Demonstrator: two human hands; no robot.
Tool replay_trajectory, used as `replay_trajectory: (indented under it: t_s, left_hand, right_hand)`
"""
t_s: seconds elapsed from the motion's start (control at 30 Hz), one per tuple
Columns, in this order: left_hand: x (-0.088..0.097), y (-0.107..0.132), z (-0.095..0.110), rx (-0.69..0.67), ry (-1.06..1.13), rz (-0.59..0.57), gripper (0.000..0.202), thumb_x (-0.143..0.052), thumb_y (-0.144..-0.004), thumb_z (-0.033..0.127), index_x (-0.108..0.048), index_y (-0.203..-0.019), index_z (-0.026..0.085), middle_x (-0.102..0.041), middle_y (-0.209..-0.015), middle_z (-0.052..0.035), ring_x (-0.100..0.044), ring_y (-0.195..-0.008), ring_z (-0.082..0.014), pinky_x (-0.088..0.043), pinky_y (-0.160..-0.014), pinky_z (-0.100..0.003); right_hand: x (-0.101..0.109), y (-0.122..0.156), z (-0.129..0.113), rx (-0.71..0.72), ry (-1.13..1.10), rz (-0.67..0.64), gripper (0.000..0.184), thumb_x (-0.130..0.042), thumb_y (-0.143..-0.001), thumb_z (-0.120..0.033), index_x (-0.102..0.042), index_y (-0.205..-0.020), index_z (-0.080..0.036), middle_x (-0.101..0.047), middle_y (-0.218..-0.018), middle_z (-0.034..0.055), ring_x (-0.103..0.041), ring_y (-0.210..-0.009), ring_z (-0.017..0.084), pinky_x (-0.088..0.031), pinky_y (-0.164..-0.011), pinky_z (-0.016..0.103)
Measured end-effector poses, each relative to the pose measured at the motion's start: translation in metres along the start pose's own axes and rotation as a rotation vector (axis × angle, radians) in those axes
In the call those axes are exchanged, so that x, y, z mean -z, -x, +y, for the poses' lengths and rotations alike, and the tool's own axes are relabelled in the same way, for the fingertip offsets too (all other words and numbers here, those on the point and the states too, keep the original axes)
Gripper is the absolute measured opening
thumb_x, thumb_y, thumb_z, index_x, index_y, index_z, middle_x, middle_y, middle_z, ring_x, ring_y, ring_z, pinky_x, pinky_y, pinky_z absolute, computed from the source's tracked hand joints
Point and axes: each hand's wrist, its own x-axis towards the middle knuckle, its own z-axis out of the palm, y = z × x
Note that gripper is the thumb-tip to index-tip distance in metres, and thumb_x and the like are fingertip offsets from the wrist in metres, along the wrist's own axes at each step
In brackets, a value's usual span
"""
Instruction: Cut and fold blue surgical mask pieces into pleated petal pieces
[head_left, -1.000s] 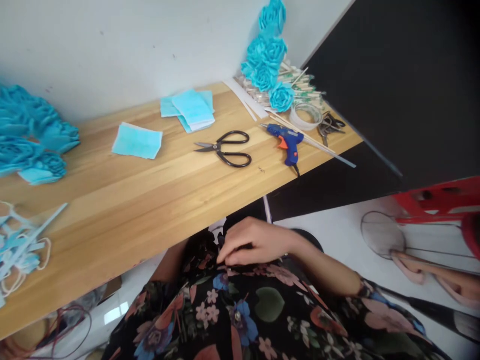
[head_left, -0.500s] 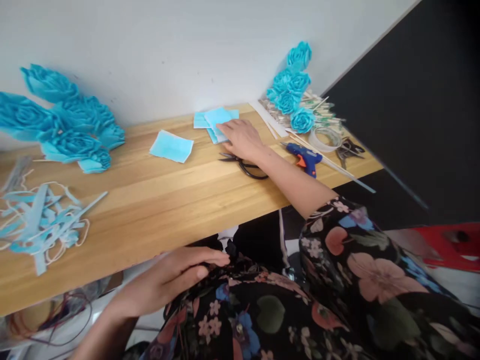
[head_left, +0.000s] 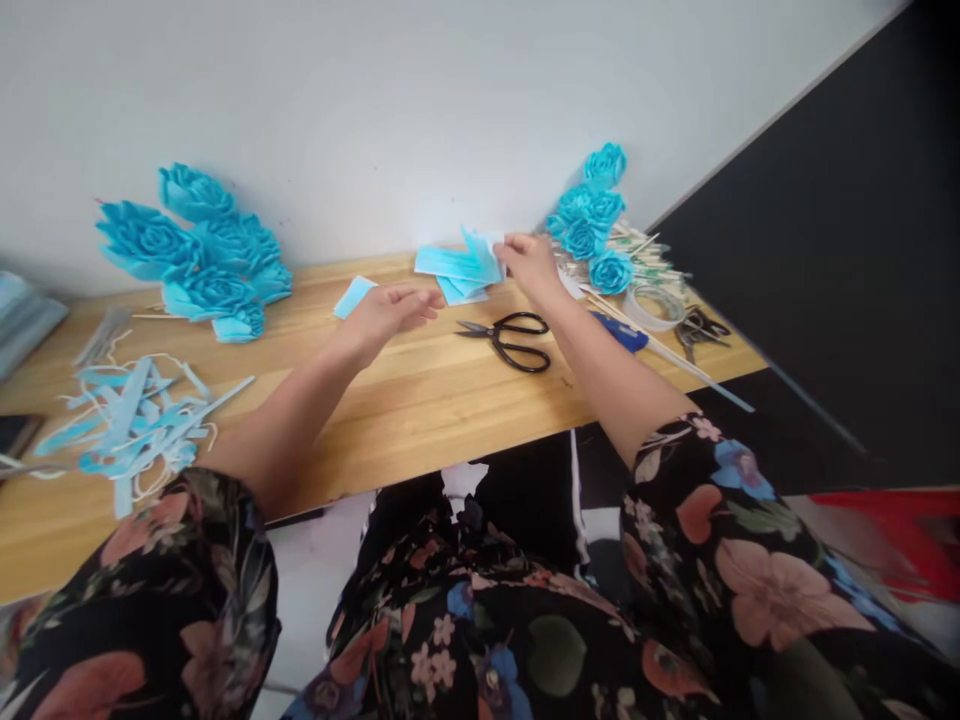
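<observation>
My right hand (head_left: 534, 270) pinches the edge of a light blue fabric piece (head_left: 486, 257), raised and bent above the others at the back of the wooden table. Beneath it lie more pale blue rectangles (head_left: 442, 263), overlapping one another. My left hand (head_left: 394, 312) hovers over the table with fingers stretched towards the pile, holding nothing. Partly behind that hand is a single blue piece (head_left: 352, 296). Black-handled scissors (head_left: 511, 342) rest between my forearms, blades pointing left. A blue glue gun (head_left: 624, 333) is mostly covered by my right forearm.
Blue fabric flowers stand in a left bunch (head_left: 217, 250) and a right bunch (head_left: 589, 215) against the wall. Blue strips and white cords (head_left: 142, 420) lie tangled at left. On the right are a tape roll (head_left: 651, 308), thin sticks (head_left: 649, 250) and dark pliers (head_left: 697, 330).
My right hand has lifted a blue piece off the pile by its edge. My left hand has risen from my lap to over the table. The view has shifted left.
</observation>
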Motion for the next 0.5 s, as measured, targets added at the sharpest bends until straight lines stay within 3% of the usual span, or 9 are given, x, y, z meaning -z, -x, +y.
replay_trajectory:
  t_s: [0.07, 0.23, 0.3, 0.37, 0.43, 0.5]
  left_hand:
    - [-0.010, -0.010, -0.004, 0.060, 0.179, -0.053, 0.042, -0.073, -0.080, 0.050, -0.073, -0.105, 0.016, -0.072, -0.117, -0.0154, -0.068, -0.104, -0.0253, -0.050, -0.099, -0.042]
    - [-0.037, -0.018, -0.003, 0.140, 0.552, -0.179, 0.047, -0.075, -0.079, 0.051, -0.068, -0.111, 0.017, -0.069, -0.122, -0.0179, -0.064, -0.116, -0.0316, -0.049, -0.102, -0.047]
    - [-0.040, -0.021, -0.004, 0.074, 0.683, -0.064, 0.042, -0.075, -0.080, 0.046, -0.067, -0.110, 0.017, -0.069, -0.122, -0.0155, -0.062, -0.120, -0.0305, -0.049, -0.102, -0.045]
    - [-0.036, -0.024, -0.007, 0.002, 0.784, 0.134, 0.033, -0.075, -0.081, 0.035, -0.066, -0.107, 0.018, -0.070, -0.121, -0.0112, -0.062, -0.121, -0.0269, -0.050, -0.101, -0.040]
    - [-0.027, -0.027, -0.010, -0.036, 0.836, 0.295, 0.028, -0.075, -0.079, 0.025, -0.065, -0.104, 0.019, -0.071, -0.119, -0.0077, -0.062, -0.120, -0.0239, -0.051, -0.098, -0.035]
    - [-0.017, -0.028, -0.013, -0.041, 0.858, 0.371, 0.025, -0.074, -0.078, 0.020, -0.065, -0.101, 0.019, -0.073, -0.116, -0.0063, -0.063, -0.117, -0.0226, -0.053, -0.095, -0.033]
  right_hand:
    - [0.003, -0.001, -0.014, -0.044, -0.239, 0.009, 0.014, -0.060, -0.084, -0.027, -0.060, -0.073, -0.018, -0.053, -0.064, -0.0026, -0.052, -0.065, 0.013, -0.045, -0.065, 0.028]
    - [-0.007, 0.027, -0.053, -0.184, -0.687, -0.150, 0.016, -0.070, -0.078, -0.033, -0.061, -0.080, -0.020, -0.061, -0.071, -0.0024, -0.060, -0.068, 0.014, -0.051, -0.066, 0.028]
    - [-0.015, 0.041, -0.058, -0.238, -0.774, -0.201, 0.020, -0.073, -0.075, -0.035, -0.061, -0.081, -0.020, -0.064, -0.072, -0.0019, -0.063, -0.070, 0.015, -0.053, -0.068, 0.029]
    - [-0.023, 0.051, -0.057, -0.302, -0.815, -0.232, 0.022, -0.074, -0.075, -0.037, -0.062, -0.084, -0.020, -0.068, -0.076, -0.0004, -0.066, -0.075, 0.016, -0.055, -0.070, 0.030]
    - [-0.031, 0.056, -0.056, -0.358, -0.819, -0.256, 0.028, -0.072, -0.078, -0.045, -0.063, -0.089, -0.021, -0.071, -0.082, 0.0018, -0.068, -0.081, 0.018, -0.056, -0.072, 0.031]
    - [-0.038, 0.058, -0.057, -0.373, -0.804, -0.295, 0.037, -0.066, -0.081, -0.057, -0.064, -0.095, -0.022, -0.073, -0.089, 0.0035, -0.069, -0.088, 0.020, -0.056, -0.075, 0.033]
